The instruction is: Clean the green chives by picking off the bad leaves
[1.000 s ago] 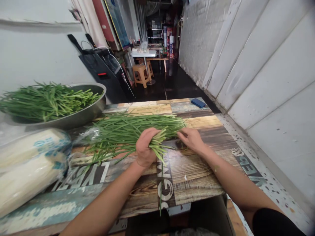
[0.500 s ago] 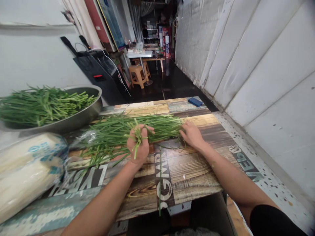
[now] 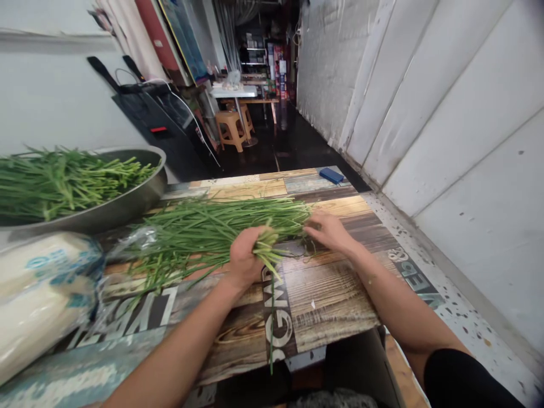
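My left hand (image 3: 246, 255) is wrapped round a small bunch of garlic chives (image 3: 267, 245), its pale cut ends sticking out to the right of the fist. Behind it a loose pile of garlic chives (image 3: 204, 218) lies across the table, stem ends to the right. At those ends my right hand (image 3: 328, 229) has its fingers curled in and touching the stems; the fingertips are partly hidden. One single chive stalk (image 3: 272, 323) lies on the table towards me and hangs over the near edge.
A metal basin (image 3: 155, 187) heaped with chives stands at the left. In front of it lies a clear plastic package (image 3: 38, 300) of something white. A blue box (image 3: 331, 175) sits on the far corner of the wood-patterned table (image 3: 335, 294). A white wall (image 3: 467, 102) runs along the right.
My left hand has turned over, so the bunch's cut ends now point right instead of up towards me. My right hand stays at the stem ends. The view has shifted slightly.
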Demonstrator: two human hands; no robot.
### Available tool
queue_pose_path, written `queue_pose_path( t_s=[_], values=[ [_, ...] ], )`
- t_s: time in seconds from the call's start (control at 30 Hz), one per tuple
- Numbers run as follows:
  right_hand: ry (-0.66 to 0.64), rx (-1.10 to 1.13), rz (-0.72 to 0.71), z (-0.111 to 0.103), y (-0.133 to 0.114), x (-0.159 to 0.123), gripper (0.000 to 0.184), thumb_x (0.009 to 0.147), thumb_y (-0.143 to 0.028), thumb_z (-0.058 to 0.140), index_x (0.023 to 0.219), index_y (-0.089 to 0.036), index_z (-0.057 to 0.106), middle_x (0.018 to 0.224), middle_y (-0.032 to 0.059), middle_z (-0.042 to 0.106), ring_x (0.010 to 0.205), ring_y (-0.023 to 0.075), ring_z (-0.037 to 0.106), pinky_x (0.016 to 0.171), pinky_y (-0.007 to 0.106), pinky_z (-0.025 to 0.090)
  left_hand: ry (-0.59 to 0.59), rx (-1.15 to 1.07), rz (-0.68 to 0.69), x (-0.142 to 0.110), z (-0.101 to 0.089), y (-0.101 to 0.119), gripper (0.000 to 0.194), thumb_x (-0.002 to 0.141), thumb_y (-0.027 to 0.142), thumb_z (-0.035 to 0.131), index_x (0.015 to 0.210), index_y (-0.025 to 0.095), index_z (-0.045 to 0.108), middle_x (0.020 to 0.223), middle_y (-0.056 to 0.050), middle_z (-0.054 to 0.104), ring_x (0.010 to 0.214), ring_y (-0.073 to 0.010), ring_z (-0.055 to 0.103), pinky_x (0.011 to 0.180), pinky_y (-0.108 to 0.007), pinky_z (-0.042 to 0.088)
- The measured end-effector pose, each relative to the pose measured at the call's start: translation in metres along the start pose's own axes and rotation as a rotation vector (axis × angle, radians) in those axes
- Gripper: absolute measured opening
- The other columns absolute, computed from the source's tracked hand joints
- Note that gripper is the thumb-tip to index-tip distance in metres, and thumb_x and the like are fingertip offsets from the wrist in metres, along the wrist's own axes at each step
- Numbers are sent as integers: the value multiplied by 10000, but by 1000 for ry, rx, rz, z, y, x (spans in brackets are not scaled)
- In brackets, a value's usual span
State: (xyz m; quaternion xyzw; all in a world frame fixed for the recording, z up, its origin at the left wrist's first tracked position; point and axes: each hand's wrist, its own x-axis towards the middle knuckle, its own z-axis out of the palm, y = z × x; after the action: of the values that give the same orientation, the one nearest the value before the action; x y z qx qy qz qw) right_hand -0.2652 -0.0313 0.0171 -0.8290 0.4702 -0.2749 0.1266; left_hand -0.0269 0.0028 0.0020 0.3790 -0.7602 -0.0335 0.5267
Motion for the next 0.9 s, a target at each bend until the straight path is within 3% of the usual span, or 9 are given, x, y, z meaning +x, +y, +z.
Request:
queue_pose_path(
  t_s=[0.1,0.2,0.27,0.4,0.57,0.63,0.77,0.9],
  values=[
    [-71,205,-118,-7,-14,-1,127,850,-244,576,810,-152,653,752,31,626,721,138,560,699,257,431,-113,38,154,0,-3,2,221,843,255,555,1036,183,633,909,-72,680,797,-166,601,730,-295,461],
    [-100,230,-261,-12,-25,-2,172,874,-265,545,822,-151,663,771,53,635,750,147,569,703,263,434,-145,111,211,1,-3,5,294,846,224,553,1131,190,612,1107,-112,649,962,-206,568,824,-347,430],
    [-87,237,-312,-13,-28,-3,195,884,-278,528,828,-152,666,778,63,639,756,151,572,704,265,437,-178,157,225,1,-1,6,298,854,219,545,1145,205,608,1097,-92,665,983,-215,549,839,-363,396],
    [-24,283,-271,-10,-28,-4,207,872,-321,547,853,-158,673,800,63,649,759,149,581,709,263,451,-207,184,215,-2,1,7,242,878,254,509,1082,211,632,909,-59,709,903,-206,555,792,-357,351],
    [7,338,-233,-6,-32,-5,220,852,-364,567,855,-182,691,809,62,668,763,160,592,722,290,467,-231,148,246,-6,3,8,204,856,259,534,1033,195,613,881,-59,700,836,-192,575,794,-362,342],
    [26,409,-175,-2,-36,-5,237,847,-371,565,782,-180,689,764,58,667,735,159,589,707,295,468,-224,143,252,-6,4,9,213,834,269,560,1028,194,604,870,-58,697,809,-189,579,791,-363,344],
    [113,642,81,14,-45,-5,246,767,-403,638,704,-167,662,705,33,645,651,134,560,622,265,450,-210,127,222,-6,5,10,202,821,265,558,999,182,600,811,-57,679,771,-186,568,765,-355,354],
    [271,978,338,23,-37,1,277,711,-442,663,690,-174,596,626,-12,581,546,97,484,547,241,415,-214,133,195,-7,5,11,169,838,241,523,969,173,606,778,-59,660,756,-187,553,747,-354,356]
  ],
)
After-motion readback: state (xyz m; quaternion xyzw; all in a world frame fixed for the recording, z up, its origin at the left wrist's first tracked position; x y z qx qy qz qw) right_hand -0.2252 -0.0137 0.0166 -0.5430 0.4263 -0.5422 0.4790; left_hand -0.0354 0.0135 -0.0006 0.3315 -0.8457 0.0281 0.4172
